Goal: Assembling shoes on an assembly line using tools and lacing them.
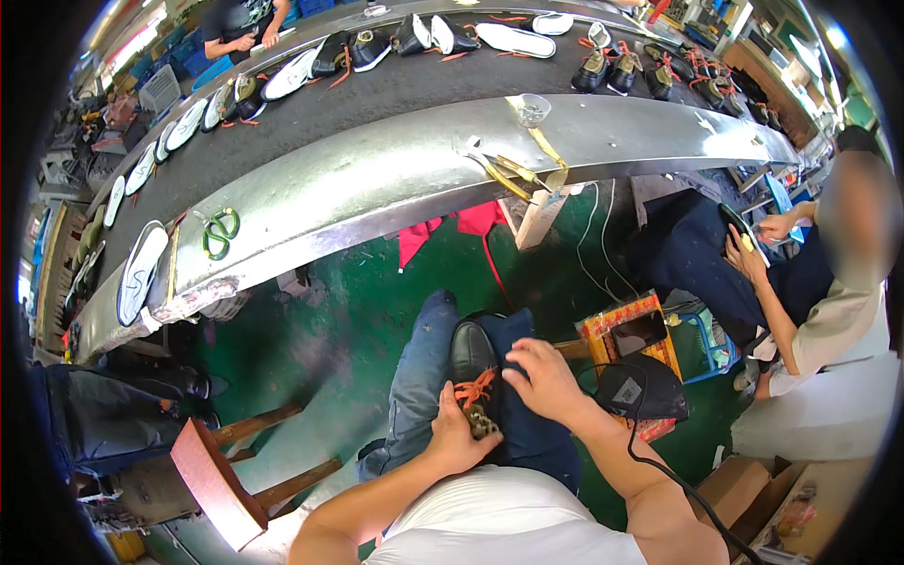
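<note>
A shoe (473, 354) with a black toe, orange laces and a greenish-brown heel part lies along my lap, its toe pointing away from me. My left hand (460, 441) grips it around the heel end, thumb up beside the laces. To the right of the shoe, my right hand (546, 379) hovers over my thigh with its fingers apart and slightly bent; nothing shows in them. The shoe's sole and its far side are hidden.
A metal-edged bench (377, 174) curves ahead, bearing green-handled scissors (221, 234), pincers (497, 174) and a white sole (143, 273). Beyond, a dark belt (395, 89) carries several shoes. At right, a cap (642, 386) rests on a stool; a co-worker (800, 282) sits nearby.
</note>
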The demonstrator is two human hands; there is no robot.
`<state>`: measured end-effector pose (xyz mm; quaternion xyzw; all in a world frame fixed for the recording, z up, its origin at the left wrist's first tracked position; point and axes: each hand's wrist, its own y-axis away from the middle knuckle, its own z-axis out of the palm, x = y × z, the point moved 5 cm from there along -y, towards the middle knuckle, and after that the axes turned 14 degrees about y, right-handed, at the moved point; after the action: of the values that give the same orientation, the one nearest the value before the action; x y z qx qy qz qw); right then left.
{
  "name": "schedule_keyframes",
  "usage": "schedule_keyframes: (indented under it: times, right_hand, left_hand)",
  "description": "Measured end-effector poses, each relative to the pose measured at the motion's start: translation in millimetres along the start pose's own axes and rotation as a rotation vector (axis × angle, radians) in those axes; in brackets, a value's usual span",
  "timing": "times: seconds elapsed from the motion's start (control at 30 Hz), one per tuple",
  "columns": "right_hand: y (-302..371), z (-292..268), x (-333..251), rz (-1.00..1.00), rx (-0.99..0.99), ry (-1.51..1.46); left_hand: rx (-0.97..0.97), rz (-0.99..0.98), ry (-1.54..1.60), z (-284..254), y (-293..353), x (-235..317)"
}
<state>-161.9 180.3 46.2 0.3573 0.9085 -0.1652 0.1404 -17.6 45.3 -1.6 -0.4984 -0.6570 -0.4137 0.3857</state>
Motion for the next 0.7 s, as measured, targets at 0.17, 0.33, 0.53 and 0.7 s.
schedule_keyframes:
  times: [0.17,0.33,0.53,0.7]
  right_hand:
    - [-51,-31,4,0.016,0.331,0.03]
    - [-108,-66,20,0.057,0.458,0.133]
    - [-194,-85,32,-0.007,0.513,0.171]
    - [-250,-57,44,0.036,0.221,0.209]
  left_hand:
    - [-0.141,-0.481,1.089,-32,-17,-33]
    - [-0.105,-0.007,1.126,-127,-40,83]
    - [0.181,0.108,0.859,-259,-212,144]
    - [-0.095,0.099,0.545,-251,-478,236]
